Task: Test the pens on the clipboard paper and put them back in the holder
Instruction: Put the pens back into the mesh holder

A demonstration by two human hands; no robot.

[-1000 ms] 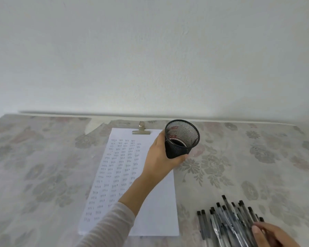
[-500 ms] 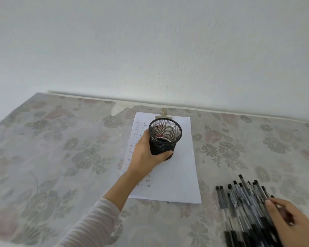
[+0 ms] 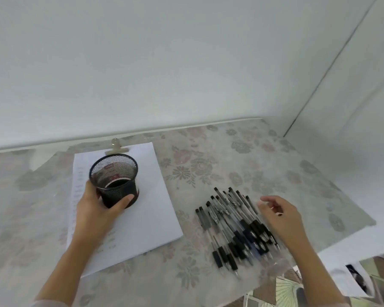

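Since the earlier frame, head view, the right hand (image 3: 279, 216) has moved up along the pens (image 3: 233, 227) heaped on the table (image 3: 231, 156) beside the clipboard paper (image 3: 151, 213), fingers apart and empty, while the left hand (image 3: 95, 209) clamps its fingers round the mesh holder (image 3: 115, 178) over that paper

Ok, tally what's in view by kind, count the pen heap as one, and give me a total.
mesh pen holder: 1
clipboard with paper: 1
heap of pens: 1 (the pens overlap too much to count singly)
hands: 2, the left hand gripping the holder, the right hand by the pens
total: 5
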